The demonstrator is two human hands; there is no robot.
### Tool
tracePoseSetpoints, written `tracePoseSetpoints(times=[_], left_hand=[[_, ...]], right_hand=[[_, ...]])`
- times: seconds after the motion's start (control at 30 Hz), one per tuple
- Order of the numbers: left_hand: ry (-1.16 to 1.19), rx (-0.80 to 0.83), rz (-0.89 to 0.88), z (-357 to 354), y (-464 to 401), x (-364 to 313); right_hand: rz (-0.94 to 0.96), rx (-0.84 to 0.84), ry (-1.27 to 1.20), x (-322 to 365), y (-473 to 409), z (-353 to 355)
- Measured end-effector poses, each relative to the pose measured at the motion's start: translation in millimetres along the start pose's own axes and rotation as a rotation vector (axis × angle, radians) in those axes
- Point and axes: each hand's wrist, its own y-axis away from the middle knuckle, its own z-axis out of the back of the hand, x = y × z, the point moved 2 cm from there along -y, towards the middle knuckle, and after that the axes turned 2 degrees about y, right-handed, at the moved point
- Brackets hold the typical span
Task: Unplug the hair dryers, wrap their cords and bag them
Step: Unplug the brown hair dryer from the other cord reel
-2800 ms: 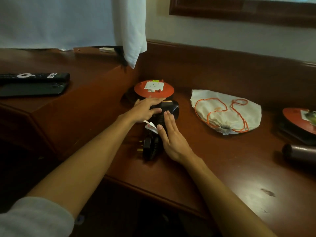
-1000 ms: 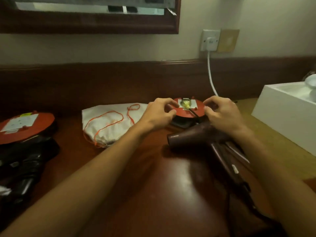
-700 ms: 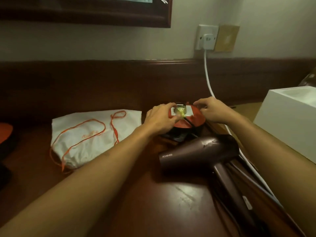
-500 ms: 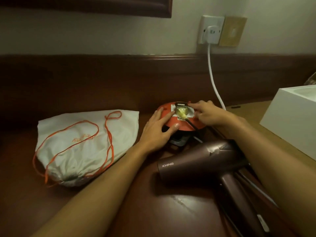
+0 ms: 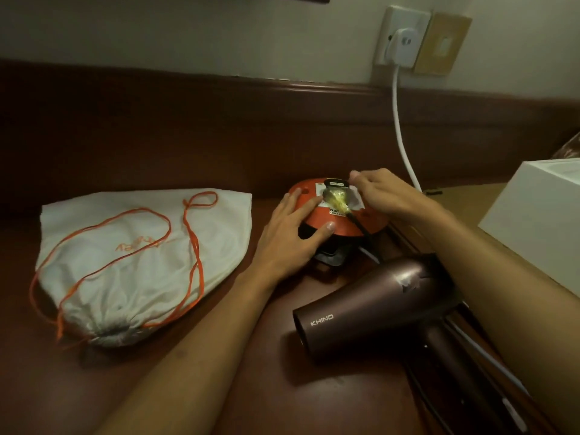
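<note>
Left of both hands, a white drawstring bag [image 5: 141, 259] with an orange cord lies on the table [image 5: 329, 400], its mouth gathered shut and turned toward the viewer. The left hand [image 5: 290, 241] rests with straight, spread fingers on the near left edge of the orange extension reel [image 5: 314, 211], pressing it flat rather than gripping it. At the centre of the reel top sits the hair dryer's plug [image 5: 338, 191], black with a yellowish body, its dark cord [image 5: 357, 226] running off toward the viewer. The right hand [image 5: 386, 193] reaches over the far right side of the reel, fingers curled at the plug's edge; whether they have closed on the plug cannot be told. Nearer the viewer, between the two forearms, the brown hair dryer [image 5: 370, 306] lies on its side. Beyond the right hand, a white cable [image 5: 400, 133] climbs to a wall plug [image 5: 403, 47]. The step in hand appears to be unplugging: it is best done by keeping the reel pinned under the left palm, gripping the plug body rather than its cord, and drawing it straight up off the socket so the pins do not bind.
</note>
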Motion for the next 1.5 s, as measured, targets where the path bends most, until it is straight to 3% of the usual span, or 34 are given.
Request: tracePoseSetpoints(times=[0.13, 0.33, 0.57, 0.73, 0.83, 0.97, 1.07, 1.23, 1.5], left_hand=[[0.022, -0.016, 0.012, 4, 2, -3], [0.074, -0.024, 0.072, 7, 3, -5], [0.039, -0.008, 0.096, 6, 1, -4], [0.076, -0.022, 0.109, 6, 2, -4], [0.207, -0.143, 0.117, 10, 6, -4], [0.33, -0.399, 0.15, 32, 22, -8], [0.506, -0.489, 0.27, 64, 29, -16], [0.602, -0.448, 0.302, 111, 54, -51], [0.53, -0.346, 0.279, 115, 131, -63]], right_hand=[[-0.003, -0.051, 0.161, 22, 1, -9], [-0.059, 0.077, 0.44, 44, -4, -5], [-0.022, 0.063, 0.423, 44, -5, -1], [-0.075, -0.088, 0.073, 20, -3, 18], [-0.021, -0.049, 0.051, 19, 10, 11], [0.236, -0.117, 0.088, 52, 35, -2], [0.331, 0.025, 0.201, 91, 60, -13], [0.381, 0.276, 0.381, 115, 94, -58], [0.334, 0.104, 0.36, 101, 145, -37]])
